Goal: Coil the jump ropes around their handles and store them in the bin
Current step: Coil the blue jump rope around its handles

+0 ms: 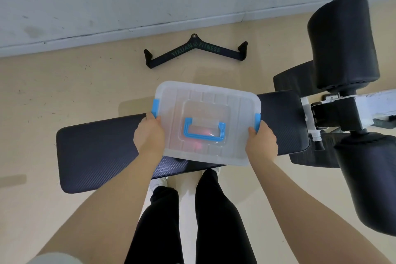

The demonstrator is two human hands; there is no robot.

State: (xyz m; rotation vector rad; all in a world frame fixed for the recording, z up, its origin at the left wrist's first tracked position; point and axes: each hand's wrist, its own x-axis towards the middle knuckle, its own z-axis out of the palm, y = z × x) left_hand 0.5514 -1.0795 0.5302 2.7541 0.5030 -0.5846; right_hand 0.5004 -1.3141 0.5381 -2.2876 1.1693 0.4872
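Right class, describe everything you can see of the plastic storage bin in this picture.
The bin is a translucent, whitish plastic box with a ribbed lid on. The lid carries a blue carry handle lying flat in a recess and a blue latch at each short end. Something pinkish shows faintly through it. It sits level, over the black padded bench. The left hand and right hand grip its two ends beside the latches.

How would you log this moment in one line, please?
left hand: on bin left side | right hand: on right side | lid: on | bin: over bench | ropes: not clearly visible
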